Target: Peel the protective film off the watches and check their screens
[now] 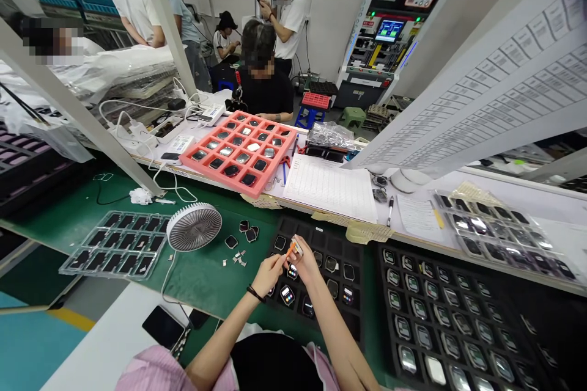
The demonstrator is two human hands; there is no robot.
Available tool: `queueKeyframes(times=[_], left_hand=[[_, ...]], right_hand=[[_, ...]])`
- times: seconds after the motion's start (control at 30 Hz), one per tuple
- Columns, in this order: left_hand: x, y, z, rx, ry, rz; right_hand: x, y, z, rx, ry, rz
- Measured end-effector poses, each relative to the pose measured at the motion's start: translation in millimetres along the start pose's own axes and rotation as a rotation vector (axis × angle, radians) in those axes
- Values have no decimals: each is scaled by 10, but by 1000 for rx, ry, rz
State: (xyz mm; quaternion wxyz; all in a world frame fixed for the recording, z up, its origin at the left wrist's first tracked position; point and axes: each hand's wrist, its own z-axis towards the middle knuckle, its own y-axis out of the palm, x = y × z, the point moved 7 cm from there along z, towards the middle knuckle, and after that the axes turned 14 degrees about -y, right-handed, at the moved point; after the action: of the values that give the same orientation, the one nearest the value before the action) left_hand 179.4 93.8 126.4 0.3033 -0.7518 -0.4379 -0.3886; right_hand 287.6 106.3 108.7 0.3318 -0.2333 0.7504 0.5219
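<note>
Over the black tray (pixel 293 227), the left grip (pixel 269 275) pinches an orange-handled tool (pixel 290 249), and the right grip (pixel 305 264) pinches a small silver part (pixel 298 248) just beside its tip (too small to name from here). Watches (pixel 287 295) fill pockets below; the green mat (pixel 206 284) offers open room to the left, short of the fan (pixel 194 226).

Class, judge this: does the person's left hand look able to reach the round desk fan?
Probably yes. The left hand sits close by, and only small metal pieces lie on the green mat between it and the round desk fan. Its fingers are at an orange item, though.
</note>
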Motion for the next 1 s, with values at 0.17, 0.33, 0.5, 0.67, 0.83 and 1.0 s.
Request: queueKeyframes(times=[0.17, 0.33, 0.5, 0.67, 0.83, 1.0], left_hand=[[69, -7, -53, -2, 9, 21], [79, -5, -67, 2, 7, 33], [79, -37, -64, -12, 9, 20], [89, -8, -34, -45, 18, -39], [78, -11, -44, -41, 12, -94], [61, -68, 60, 48, 10, -100]], right_hand=[[-26, 32, -28, -1, 14, 39], [-66, 23, -43, -16, 2, 42], [-95, 7, -27, -32, -8, 15], [-20, 144, -42, -103, 48, 57], [15, 203, -96, -108, 28, 53], [158, 133, -132, -58, -24, -98]])
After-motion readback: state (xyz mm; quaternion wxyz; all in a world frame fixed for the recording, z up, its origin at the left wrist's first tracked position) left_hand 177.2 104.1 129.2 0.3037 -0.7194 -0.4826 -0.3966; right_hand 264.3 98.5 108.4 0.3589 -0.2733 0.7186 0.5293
